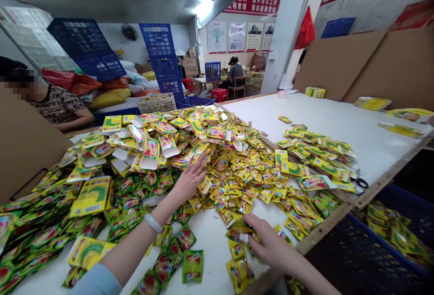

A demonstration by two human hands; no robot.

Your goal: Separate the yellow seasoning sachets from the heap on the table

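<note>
Yellow packets [240,276] lie nearest, just below the right hand [262,238], which pinches a shiny packet [237,228]; a soft pinch should keep it neat. The left hand [194,176], fingers apart, is by the boxes [151,149] on the tabletop [210,236].

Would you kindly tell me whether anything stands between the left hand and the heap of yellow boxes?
Nothing visible does: the left hand is at the near side of the heap of yellow boxes, though contact is unclear.
</note>
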